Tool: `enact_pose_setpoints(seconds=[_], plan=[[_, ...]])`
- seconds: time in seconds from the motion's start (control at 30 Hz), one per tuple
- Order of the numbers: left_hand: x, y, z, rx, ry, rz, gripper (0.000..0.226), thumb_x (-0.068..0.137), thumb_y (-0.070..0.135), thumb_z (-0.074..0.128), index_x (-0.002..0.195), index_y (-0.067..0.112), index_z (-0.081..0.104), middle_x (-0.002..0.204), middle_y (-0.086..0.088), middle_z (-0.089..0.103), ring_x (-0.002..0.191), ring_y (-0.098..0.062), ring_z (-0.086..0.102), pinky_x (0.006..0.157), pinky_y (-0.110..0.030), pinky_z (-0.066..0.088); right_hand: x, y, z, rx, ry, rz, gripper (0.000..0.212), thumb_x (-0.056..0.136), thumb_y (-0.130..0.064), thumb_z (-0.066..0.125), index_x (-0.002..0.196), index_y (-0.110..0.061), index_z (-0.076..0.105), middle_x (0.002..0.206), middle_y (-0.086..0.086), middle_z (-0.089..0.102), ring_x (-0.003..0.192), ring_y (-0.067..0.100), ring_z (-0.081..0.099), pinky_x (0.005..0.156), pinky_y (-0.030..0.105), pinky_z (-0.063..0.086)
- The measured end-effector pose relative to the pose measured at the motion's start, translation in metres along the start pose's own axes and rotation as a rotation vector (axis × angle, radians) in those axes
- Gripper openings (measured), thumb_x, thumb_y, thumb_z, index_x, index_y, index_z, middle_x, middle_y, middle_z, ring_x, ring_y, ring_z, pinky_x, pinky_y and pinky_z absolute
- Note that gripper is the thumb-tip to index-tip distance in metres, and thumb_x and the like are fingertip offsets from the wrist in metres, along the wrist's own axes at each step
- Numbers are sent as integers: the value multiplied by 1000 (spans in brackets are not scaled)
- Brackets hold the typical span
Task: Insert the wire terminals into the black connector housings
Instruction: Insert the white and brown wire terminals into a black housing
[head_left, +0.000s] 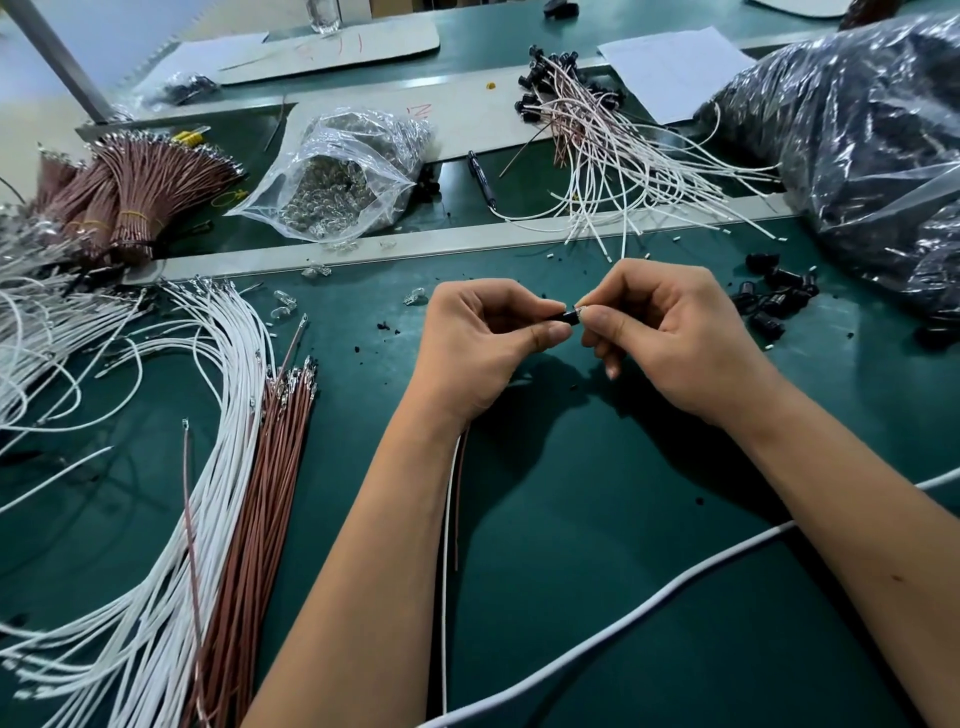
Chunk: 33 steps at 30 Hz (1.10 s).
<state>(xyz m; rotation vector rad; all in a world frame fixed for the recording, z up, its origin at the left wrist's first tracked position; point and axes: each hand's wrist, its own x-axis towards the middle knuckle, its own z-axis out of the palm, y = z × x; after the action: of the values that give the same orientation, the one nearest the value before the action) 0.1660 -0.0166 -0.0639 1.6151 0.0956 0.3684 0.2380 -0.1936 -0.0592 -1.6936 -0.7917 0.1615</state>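
Left of the black connector housing (563, 315), loose white wires (218, 415) and brown wires (260, 519) lie fanned on the green table (597, 545). I see my left hand (483, 343) pinching the housing between thumb and curled fingers, a white wire (447, 545) and a brown wire (459, 499) trailing from under its wrist. Just right of the housing, my right hand (670, 338) pinches a small metal terminal (581, 310) at the housing's end; I cannot tell how deep it sits. Further right of the housing lie spare black housings (774, 301). Beyond them sits a plastic bag (857, 135).
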Motion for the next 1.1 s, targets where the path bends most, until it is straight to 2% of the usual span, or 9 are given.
enact_pose_setpoints(seconds=[0.3,0.43,0.53,0.7,0.8,0.87,0.97,1.03,1.1], plan=[[0,2,1,-27,3,-3,20,74,-10,82,79,8,76,76,-5,76,69,-12,70,68,-20,55,0,1,4,84,17,26,10,96,-1,68,87,6,67,69,19,67,52,19,62,50,27,54],[0,2,7,-86,71,-13,13,76,-9,80,82,2,75,72,-5,75,64,-11,68,64,-20,53,-3,3,15,-76,174,-78,10,98,-6,68,93,0,74,70,7,71,56,19,69,54,36,60],[0,2,13,-130,127,-7,10,77,-7,81,82,0,75,71,-9,74,62,-14,66,64,-23,54,-3,2,22,-152,279,-168,13,99,-10,67,97,-1,75,74,5,72,61,16,73,57,32,63],[2,6,17,-176,161,-11,9,78,-6,80,85,-3,75,75,-13,75,65,-15,67,66,-24,55,-1,0,20,-142,308,-169,14,100,-10,65,103,0,75,80,-1,73,68,14,75,60,36,64],[4,16,29,-212,253,-61,6,80,-2,80,82,0,75,73,-11,75,64,-16,68,63,-22,55,3,-5,14,47,256,-50,23,103,-14,62,120,-3,72,92,4,75,82,19,76,70,37,65],[14,25,41,-335,343,-137,9,81,-2,79,78,2,73,72,-11,74,64,-19,68,61,-25,57,5,-10,15,109,217,58,31,102,-25,62,126,-5,69,100,10,75,88,25,76,74,39,64],[39,37,55,-466,459,-241,15,79,-3,81,76,5,69,67,-8,69,59,-13,62,59,-23,55,8,-16,23,157,76,224,20,104,-22,59,107,-3,64,83,18,72,69,32,72,65,45,63],[58,45,59,-478,484,-268,17,77,-3,83,76,6,68,65,-5,66,60,-12,59,60,-21,52,14,-21,22,267,8,316,16,105,-15,57,96,-2,59,68,16,66,54,25,65,52,37,60],[78,51,62,-494,510,-300,20,76,-2,84,75,7,67,69,-7,67,66,-16,60,66,-24,52,24,-25,15,318,-7,348,19,105,-11,55,90,-3,62,64,12,62,48,18,59,44,28,53]])
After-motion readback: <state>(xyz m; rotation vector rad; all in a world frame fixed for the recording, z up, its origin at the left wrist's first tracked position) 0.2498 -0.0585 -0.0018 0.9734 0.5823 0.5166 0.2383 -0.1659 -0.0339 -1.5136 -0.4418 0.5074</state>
